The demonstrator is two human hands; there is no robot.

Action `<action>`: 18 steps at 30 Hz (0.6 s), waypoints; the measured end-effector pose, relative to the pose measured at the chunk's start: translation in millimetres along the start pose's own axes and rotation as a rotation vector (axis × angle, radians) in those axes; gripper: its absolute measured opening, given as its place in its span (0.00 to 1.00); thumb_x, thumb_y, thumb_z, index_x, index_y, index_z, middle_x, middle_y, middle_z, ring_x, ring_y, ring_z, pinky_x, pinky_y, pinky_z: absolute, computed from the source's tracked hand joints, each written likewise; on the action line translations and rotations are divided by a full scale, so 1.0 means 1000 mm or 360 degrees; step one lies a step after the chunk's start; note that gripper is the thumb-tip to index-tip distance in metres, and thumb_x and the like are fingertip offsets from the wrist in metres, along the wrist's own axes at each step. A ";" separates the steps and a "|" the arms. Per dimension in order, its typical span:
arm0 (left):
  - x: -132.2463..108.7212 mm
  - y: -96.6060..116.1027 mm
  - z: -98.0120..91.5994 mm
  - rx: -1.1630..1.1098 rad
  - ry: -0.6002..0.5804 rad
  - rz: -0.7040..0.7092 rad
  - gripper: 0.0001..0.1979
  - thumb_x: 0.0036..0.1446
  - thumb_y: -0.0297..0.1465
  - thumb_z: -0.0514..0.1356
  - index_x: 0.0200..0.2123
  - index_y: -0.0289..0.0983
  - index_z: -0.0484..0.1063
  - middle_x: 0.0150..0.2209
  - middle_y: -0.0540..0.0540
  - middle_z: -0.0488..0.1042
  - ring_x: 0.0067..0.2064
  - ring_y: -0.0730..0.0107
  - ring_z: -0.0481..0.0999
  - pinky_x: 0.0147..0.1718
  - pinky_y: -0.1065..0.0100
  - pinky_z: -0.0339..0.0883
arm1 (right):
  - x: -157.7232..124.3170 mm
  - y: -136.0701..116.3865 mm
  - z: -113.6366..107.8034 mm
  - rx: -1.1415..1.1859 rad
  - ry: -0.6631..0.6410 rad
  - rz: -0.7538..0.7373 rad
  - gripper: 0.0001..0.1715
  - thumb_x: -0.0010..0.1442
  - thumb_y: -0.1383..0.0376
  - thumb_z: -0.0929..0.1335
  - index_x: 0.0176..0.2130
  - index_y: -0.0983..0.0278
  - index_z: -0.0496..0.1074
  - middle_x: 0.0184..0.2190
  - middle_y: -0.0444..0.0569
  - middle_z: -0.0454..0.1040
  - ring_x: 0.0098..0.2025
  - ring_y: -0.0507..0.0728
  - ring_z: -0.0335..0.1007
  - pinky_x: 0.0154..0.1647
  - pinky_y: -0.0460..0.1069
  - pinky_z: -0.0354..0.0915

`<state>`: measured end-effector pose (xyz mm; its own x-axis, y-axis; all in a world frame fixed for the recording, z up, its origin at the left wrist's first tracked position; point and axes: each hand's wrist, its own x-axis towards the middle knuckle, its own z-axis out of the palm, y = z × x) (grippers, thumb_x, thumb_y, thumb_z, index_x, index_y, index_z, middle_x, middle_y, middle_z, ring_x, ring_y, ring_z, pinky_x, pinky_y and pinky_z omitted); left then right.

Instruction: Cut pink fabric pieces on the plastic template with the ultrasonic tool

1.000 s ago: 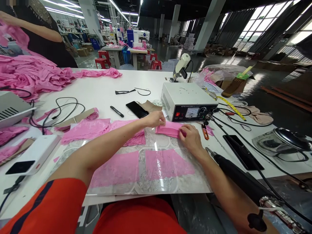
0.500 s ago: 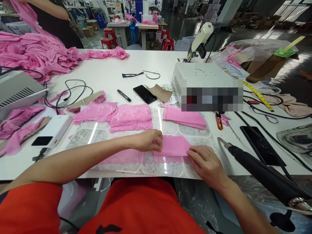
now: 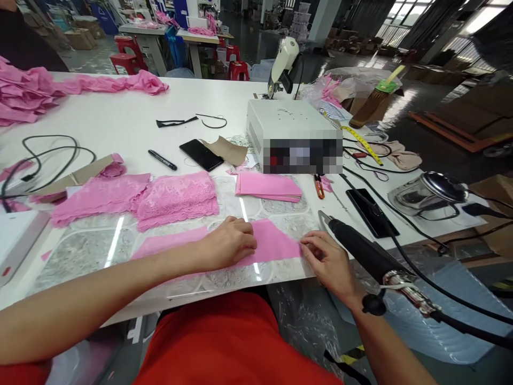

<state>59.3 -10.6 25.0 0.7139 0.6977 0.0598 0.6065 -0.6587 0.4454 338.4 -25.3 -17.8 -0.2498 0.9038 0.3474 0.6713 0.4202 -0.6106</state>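
A smooth pink fabric piece [image 3: 270,241] lies on the clear patterned mat [image 3: 90,254] at the table's front edge. My left hand [image 3: 232,243] rests on it with curled fingers, pressing on its middle. My right hand [image 3: 326,259] pinches its pointed right corner between thumb and fingers. Behind my left hand are folded pink lace pieces [image 3: 180,198], beside more pink lace [image 3: 104,198]. A stack of smooth pink pieces [image 3: 268,186] sits behind the fabric, in front of the grey box.
A black-handled tool [image 3: 356,243] points its metal tip near my right hand. Farther back are a grey box [image 3: 292,120], phone [image 3: 201,155], marker [image 3: 162,160], orange cutter [image 3: 319,187], glass pot [image 3: 420,195] and cables. Pink cloth [image 3: 24,96] is heaped at far left.
The view has turned right, bringing the glass pot into sight. The fabric under my hands now lies flat as one long strip, where it looked folded over before.
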 end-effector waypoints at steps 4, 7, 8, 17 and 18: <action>0.041 0.015 0.017 0.0038 0.0009 0.0100 0.06 0.61 0.27 0.59 0.37 0.37 0.77 0.37 0.44 0.75 0.40 0.65 0.73 0.44 0.63 0.61 | -0.006 0.005 0.002 0.0020 0.0015 0.0117 0.08 0.60 0.63 0.66 0.32 0.62 0.73 0.38 0.52 0.72 0.28 0.52 0.69 0.27 0.48 0.69; 0.068 0.020 0.030 0.0033 -0.0025 0.0076 0.07 0.60 0.26 0.60 0.40 0.37 0.77 0.38 0.44 0.75 0.41 0.63 0.73 0.43 0.63 0.63 | -0.008 0.004 0.004 -0.0032 0.0002 0.0125 0.05 0.59 0.64 0.67 0.32 0.62 0.72 0.39 0.52 0.72 0.33 0.55 0.70 0.31 0.49 0.69; 0.075 0.021 0.034 0.0029 -0.0034 0.0063 0.07 0.60 0.26 0.60 0.40 0.37 0.77 0.38 0.43 0.75 0.40 0.63 0.73 0.42 0.63 0.63 | -0.008 0.004 0.004 -0.0044 0.0000 0.0126 0.05 0.59 0.64 0.67 0.31 0.62 0.72 0.39 0.52 0.72 0.36 0.56 0.71 0.33 0.49 0.70; 0.092 0.018 0.046 0.0000 -0.0037 0.0008 0.06 0.61 0.25 0.59 0.35 0.35 0.77 0.34 0.46 0.74 0.37 0.67 0.73 0.39 0.68 0.63 | -0.002 0.006 0.004 -0.0019 0.0011 0.0126 0.08 0.60 0.66 0.65 0.29 0.62 0.70 0.38 0.52 0.72 0.37 0.56 0.71 0.37 0.50 0.70; 0.092 0.018 0.046 -0.0002 -0.0033 0.0001 0.07 0.61 0.25 0.58 0.35 0.35 0.77 0.34 0.46 0.74 0.37 0.67 0.73 0.38 0.68 0.63 | -0.002 0.006 0.003 -0.0021 0.0008 0.0125 0.07 0.60 0.65 0.65 0.30 0.62 0.70 0.38 0.52 0.72 0.37 0.56 0.71 0.37 0.50 0.70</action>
<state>152.2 29.2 -2.7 0.7213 0.6914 0.0413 0.6057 -0.6586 0.4465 340.5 -24.1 -24.3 -0.1922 0.9336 0.3023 0.6980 0.3466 -0.6266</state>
